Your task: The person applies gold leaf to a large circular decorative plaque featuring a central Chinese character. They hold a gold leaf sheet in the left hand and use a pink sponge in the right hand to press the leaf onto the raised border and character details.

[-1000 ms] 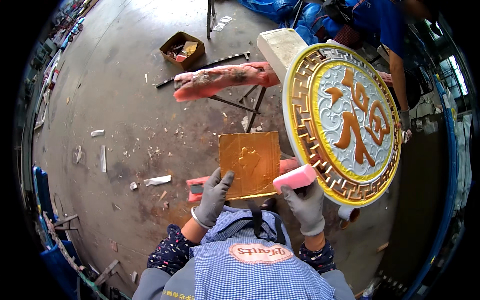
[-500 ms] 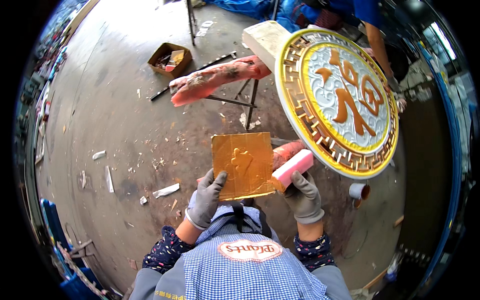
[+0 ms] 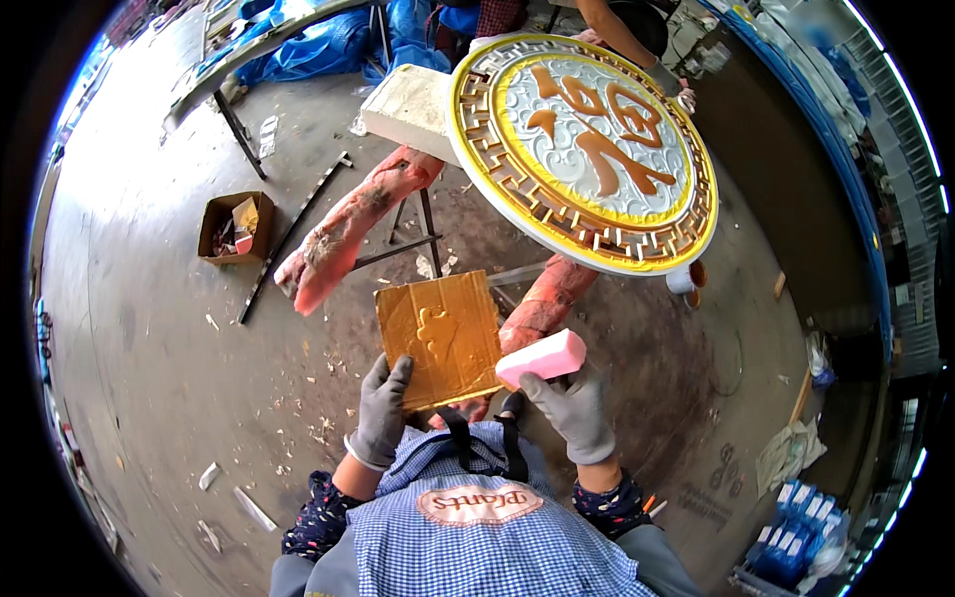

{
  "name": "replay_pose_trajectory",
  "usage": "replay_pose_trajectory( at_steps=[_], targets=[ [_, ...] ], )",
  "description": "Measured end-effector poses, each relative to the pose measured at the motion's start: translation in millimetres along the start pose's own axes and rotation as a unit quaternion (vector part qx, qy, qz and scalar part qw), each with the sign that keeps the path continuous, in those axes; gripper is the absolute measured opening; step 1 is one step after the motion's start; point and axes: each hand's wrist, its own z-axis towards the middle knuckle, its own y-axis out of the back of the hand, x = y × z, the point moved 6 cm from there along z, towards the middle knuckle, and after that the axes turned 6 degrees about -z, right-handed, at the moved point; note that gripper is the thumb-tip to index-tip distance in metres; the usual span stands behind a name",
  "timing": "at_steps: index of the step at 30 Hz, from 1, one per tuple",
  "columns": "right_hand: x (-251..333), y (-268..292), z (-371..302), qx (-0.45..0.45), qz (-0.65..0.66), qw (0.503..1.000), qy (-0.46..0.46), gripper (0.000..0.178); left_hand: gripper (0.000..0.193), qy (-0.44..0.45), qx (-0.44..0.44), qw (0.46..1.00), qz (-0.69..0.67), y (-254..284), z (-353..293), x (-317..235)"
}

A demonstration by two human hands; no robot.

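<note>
My left hand [image 3: 382, 410], in a grey glove, grips the left edge of a flat square board [image 3: 443, 363] smeared with thick golden-brown paint. In my right hand [image 3: 577, 416], gloved too, is a pink foam block [image 3: 545, 358], pinched between thumb and fingers. The block's left end lies at the board's right edge; whether they touch I cannot tell. Beyond my hands a large round plaque [image 3: 597, 231] lies tilted, with a yellow rim, a brown-gold fretwork border and raised brown characters on a white scrolled ground.
Pink padded supports [image 3: 343, 234] and a pale block [image 3: 410, 107] stand by the plaque. A cardboard box [image 3: 211, 234] and a dark bar [image 3: 293, 239] lie on the floor at left. A cup [image 3: 684, 280] is under the plaque's right edge. Another person's arm [image 3: 619, 35] reaches in at the far side.
The view has swung, so the plaque sits farther left and higher. The foam block has turned flatter, and its gold-stained end no longer shows. Both hands keep their hold.
</note>
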Motion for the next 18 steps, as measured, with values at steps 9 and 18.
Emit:
replay_pose_trajectory(
  at_steps=[9, 18],
  targets=[
    [47, -41, -26, -0.134, -0.219, 0.959, 0.119, 0.022, 0.034, 0.007, 0.080, 0.993, 0.084, 27, 30, -53],
    [50, -11, -87, -0.278, -0.274, 0.907, 0.154, 0.038, 0.066, -0.282, 0.313, 0.747, 0.514, 10, 80, -50]
  ],
)
